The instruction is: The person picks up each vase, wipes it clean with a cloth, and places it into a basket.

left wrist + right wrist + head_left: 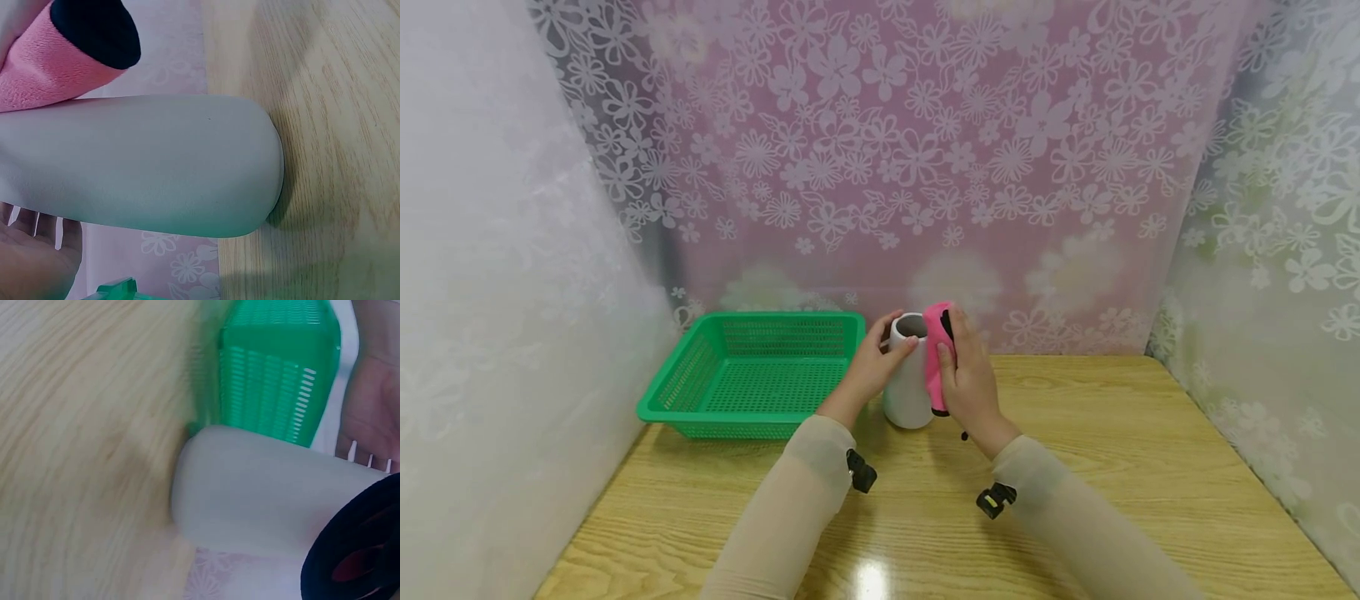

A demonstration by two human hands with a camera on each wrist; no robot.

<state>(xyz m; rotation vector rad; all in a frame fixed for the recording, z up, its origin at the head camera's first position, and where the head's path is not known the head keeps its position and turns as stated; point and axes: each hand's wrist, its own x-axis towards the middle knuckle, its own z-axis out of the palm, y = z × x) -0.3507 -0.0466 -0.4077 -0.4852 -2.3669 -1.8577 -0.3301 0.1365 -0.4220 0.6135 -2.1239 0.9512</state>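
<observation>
1. On the desk (1097, 425), upright: one white vase (907, 393), smooth-walled, open-mouthed, tapering towards its rim; a small dark speck shows on its side in the left wrist view.
2. Left of the vase, against its upper part: left hand (874, 365), grasping, thumb across the front just below the rim, fingers round the far side.
3. Right of the vase: right hand (972, 387), grasping the pink cloth item, thumb on the near side.
4. Between the vase and the right hand: one pink cloth item (935, 367), black-trimmed, touching the vase's right wall; its dark end shows a ring-like opening in the right wrist view. Exact kind cannot be told.
5. Well left of the vase's centre, near its side: one green basket (722, 417), rectangular, plastic, perforated, wide-rimmed.
6. Below the vase, towards the person: two beige sleeves (797, 500), each with a black wrist device (862, 472).
7. Behind the vase: one pink-mauve curtain (880, 167), white floral pattern.
8. Far right of the vase: one pale floral panel (1285, 292).
</observation>
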